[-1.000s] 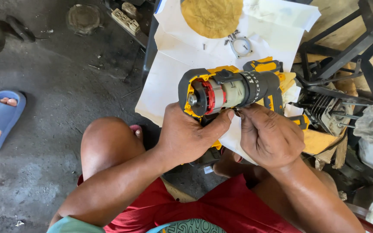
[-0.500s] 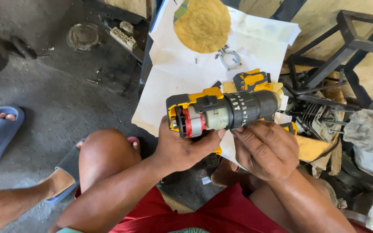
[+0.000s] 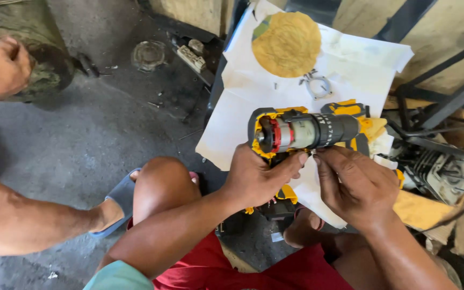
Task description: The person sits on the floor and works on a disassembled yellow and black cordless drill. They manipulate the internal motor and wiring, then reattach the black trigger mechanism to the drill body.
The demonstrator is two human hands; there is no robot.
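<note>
Opened yellow drill (image 3: 302,131) held sideways above white paper (image 3: 232,129), left hand (image 3: 256,177) fingers wrapped around its handle from below, right hand (image 3: 355,185) fingertips pressed together against its underside

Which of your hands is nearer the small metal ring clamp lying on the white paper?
Right. The right hand sits below the metal ring clamp, across the opened yellow-and-black drill. The left hand grips the drill's rear, further down-left.

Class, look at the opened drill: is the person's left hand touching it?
Touching. The head view shows the left hand wrapped around the opened drill from below, its thumb pressed against the yellow housing.
</note>
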